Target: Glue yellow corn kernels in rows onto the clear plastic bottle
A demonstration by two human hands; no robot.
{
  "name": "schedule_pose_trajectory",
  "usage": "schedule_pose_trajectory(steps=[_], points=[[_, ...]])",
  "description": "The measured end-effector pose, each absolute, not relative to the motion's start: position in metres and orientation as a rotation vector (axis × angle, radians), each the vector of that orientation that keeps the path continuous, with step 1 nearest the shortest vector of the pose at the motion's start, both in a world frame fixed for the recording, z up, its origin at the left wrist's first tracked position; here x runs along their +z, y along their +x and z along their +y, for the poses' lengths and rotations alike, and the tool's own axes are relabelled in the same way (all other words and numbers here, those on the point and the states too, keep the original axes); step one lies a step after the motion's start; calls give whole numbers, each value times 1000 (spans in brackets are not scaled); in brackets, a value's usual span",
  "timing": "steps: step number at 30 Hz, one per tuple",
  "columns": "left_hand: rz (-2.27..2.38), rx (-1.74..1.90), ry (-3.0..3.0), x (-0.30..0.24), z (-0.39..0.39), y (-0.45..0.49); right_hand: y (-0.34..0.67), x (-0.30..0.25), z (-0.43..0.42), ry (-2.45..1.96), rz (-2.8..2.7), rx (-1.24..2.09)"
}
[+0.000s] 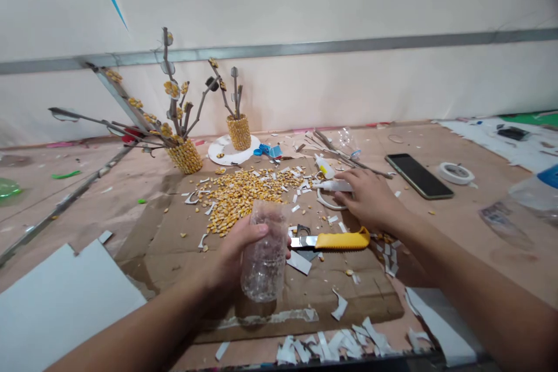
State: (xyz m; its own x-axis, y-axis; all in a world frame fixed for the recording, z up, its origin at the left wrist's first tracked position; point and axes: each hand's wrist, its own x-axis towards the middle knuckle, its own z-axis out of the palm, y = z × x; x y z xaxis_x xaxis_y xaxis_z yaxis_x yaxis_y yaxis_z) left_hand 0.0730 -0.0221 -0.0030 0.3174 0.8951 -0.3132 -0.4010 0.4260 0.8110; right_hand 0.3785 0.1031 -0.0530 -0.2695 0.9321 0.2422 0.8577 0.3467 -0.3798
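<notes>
Low in the middle of the frame, the left hand (235, 253) is wrapped around a clear cut-off plastic bottle (265, 258). It holds the bottle upright just above the brown cardboard sheet (174, 226), with the thumb across the near side.

To the right of centre, the right hand (369, 197) lies palm down, its fingertips on a white tube-shaped tool (335, 186). Whether the fingers are clamped on the tool or only resting on it, I cannot tell. The two hands are well apart.

Between them, a yellow utility knife (335, 240) lies flat on the cardboard with its blade pointing left. A heap of corn kernels (238, 192) spreads just beyond the bottle, mixed with white paper scraps (331, 349). A small glue bottle (325, 167) lies near the white tool.

Further up and to the left stand two kernel-covered vases (239, 132) holding bare twigs. On the tabletop (457, 226) to the right lie a black phone (418, 175) and a roll of tape (455, 172).
</notes>
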Motion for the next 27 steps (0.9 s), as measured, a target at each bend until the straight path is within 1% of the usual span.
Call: schedule_pose_trajectory(steps=[5,8,9,12,13,15,18,21,24,27], points=[[820,927,575,-9,-17,69,374,-45,101,-1531,-2123,376],[821,878,533,-12,-16,71,368,-29,89,-1399,-2100,557],[826,855,530,-13,-15,72,365,-25,84,-1327,-2072,670],[832,813,551,-16,-17,76,355,-18,70,-1034,-1743,1176],[829,816,571,-18,-18,76,351,-17,67,-953,-1616,1300],[809,842,637,-21,-20,77,344,-14,61,-861,-1447,1430],[759,898,753,-26,-21,76,335,-2,55,-833,-1309,1534],[758,921,809,-29,-20,75,328,16,54,-875,-1136,1729],[827,877,842,-25,-18,74,324,30,54,-994,-1034,1901],[906,813,923,-19,-17,73,321,31,55,-1013,-992,2008]])
